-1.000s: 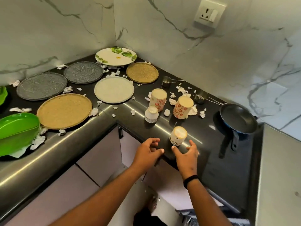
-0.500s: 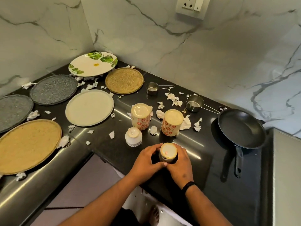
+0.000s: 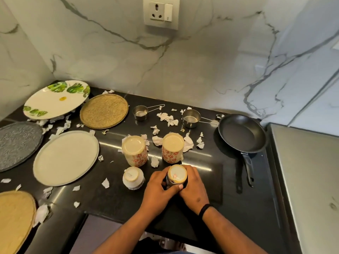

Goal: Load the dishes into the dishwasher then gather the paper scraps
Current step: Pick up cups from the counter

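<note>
An upside-down cup (image 3: 177,173) stands near the front of the black counter (image 3: 117,198). My left hand (image 3: 157,187) and my right hand (image 3: 194,187) both wrap around it, thumbs meeting in front. Behind it stand two upturned cups with red flower patterns (image 3: 134,150) (image 3: 172,148), and a small white cup (image 3: 132,177) sits just left of my left hand. Several plates lie to the left: a leaf-print plate (image 3: 56,99), a woven tan one (image 3: 104,111), a cream one (image 3: 66,157), a grey one (image 3: 17,145). Torn paper scraps (image 3: 167,118) litter the counter.
Two steel measuring cups (image 3: 140,112) (image 3: 191,118) sit at the back near the marble wall. A black frying pan (image 3: 242,133) lies at the right, handle toward me. A steel surface (image 3: 308,180) borders the far right. Another tan plate (image 3: 14,217) is at the lower left.
My hands went from open beside the front cup to closed around it. The view has shifted right and closer to the counter.
</note>
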The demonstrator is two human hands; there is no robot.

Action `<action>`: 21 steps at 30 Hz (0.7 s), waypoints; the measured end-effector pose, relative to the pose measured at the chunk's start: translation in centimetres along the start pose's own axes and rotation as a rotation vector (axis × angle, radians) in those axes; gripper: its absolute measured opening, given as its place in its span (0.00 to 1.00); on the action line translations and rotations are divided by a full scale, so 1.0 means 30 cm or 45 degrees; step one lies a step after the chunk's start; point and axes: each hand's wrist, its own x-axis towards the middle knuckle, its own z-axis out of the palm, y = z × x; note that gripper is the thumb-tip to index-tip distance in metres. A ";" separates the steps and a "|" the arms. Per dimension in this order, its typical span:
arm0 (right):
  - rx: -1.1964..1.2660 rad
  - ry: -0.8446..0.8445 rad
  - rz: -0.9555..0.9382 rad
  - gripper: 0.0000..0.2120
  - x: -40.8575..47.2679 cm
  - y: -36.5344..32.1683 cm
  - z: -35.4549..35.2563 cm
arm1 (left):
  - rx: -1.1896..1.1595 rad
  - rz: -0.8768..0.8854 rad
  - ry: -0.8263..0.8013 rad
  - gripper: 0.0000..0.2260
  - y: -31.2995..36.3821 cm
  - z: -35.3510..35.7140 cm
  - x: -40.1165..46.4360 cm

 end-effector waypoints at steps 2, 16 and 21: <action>0.028 0.086 0.030 0.25 -0.015 -0.005 -0.001 | -0.018 0.036 -0.046 0.30 0.010 -0.005 0.015; 0.272 0.591 0.406 0.27 -0.302 0.074 -0.196 | -0.219 0.155 -0.623 0.29 0.146 0.229 0.024; 0.475 0.803 0.507 0.24 -0.473 0.166 -0.285 | -0.186 0.244 -0.856 0.21 0.249 0.390 -0.047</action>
